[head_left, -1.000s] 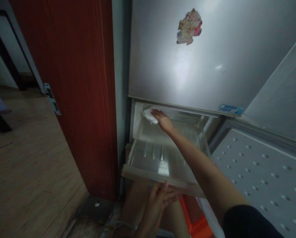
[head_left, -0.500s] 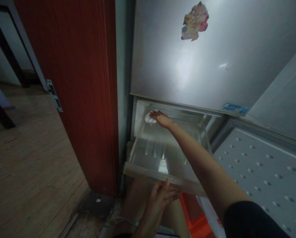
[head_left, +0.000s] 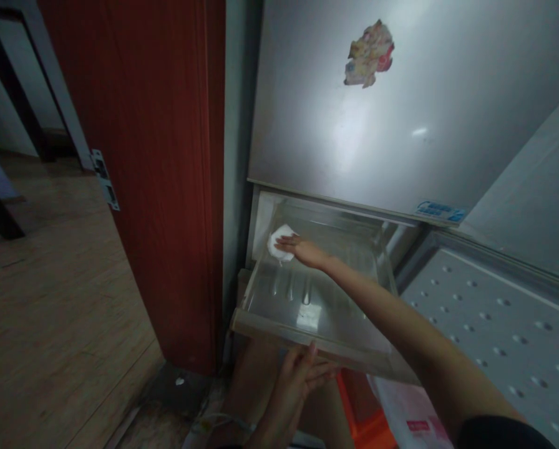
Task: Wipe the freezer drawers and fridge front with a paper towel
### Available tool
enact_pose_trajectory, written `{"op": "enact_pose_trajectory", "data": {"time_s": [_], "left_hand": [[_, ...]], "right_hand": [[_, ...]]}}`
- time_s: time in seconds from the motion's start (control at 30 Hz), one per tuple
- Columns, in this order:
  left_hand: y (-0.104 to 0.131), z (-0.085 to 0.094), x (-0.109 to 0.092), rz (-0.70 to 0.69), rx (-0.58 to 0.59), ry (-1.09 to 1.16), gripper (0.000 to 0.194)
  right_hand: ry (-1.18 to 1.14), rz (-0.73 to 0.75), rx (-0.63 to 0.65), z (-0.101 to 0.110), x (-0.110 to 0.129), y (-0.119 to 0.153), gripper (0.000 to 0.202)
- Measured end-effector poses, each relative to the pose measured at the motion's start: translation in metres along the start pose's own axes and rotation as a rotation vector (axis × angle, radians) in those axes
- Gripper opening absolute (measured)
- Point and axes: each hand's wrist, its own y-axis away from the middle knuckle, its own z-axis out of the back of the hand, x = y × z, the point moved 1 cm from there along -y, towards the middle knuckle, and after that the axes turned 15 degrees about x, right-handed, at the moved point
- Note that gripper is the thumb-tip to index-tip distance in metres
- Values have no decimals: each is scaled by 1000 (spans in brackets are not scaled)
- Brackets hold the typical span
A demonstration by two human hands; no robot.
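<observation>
My right hand (head_left: 302, 251) reaches into a clear plastic drawer (head_left: 265, 325) and presses a white cloth (head_left: 276, 242) against its inside, near the left wall. The fingers lie stretched over the cloth, and part of it sticks out past them. Below, my left hand (head_left: 299, 377) holds the drawer's front edge, with the thumb at the front and the other fingers under it. The drawer is pulled partly out of a fridge compartment, and ribs show in its bottom. I see no loose items in it.
Above the drawer is the silver upper fridge door (head_left: 307, 125) with a torn sticker. The open lower door's dimpled lining (head_left: 485, 337) stands at the right. A red-brown wooden door (head_left: 139, 156) flanks the left. An orange container (head_left: 364, 411) and a white bag (head_left: 408, 405) are below.
My right hand has slid the white cloth from the drawer's back left corner towards the front. My left hand keeps its hold on the front edge. More of the white bag shows.
</observation>
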Motion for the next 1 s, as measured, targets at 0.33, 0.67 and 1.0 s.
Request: {"op": "enact_pose_trajectory", "data": {"time_s": [0.33, 0.67, 1.0], "left_hand": [[2, 4, -3, 16, 67, -3, 32], [-3, 17, 2, 37, 30, -23, 39], [-1, 14, -1, 31, 30, -17, 47]], "right_hand": [[78, 491, 83, -28, 104, 50, 41], [165, 175, 23, 1, 12, 8, 39], [-12, -298, -79, 6, -32, 0, 51]]}}
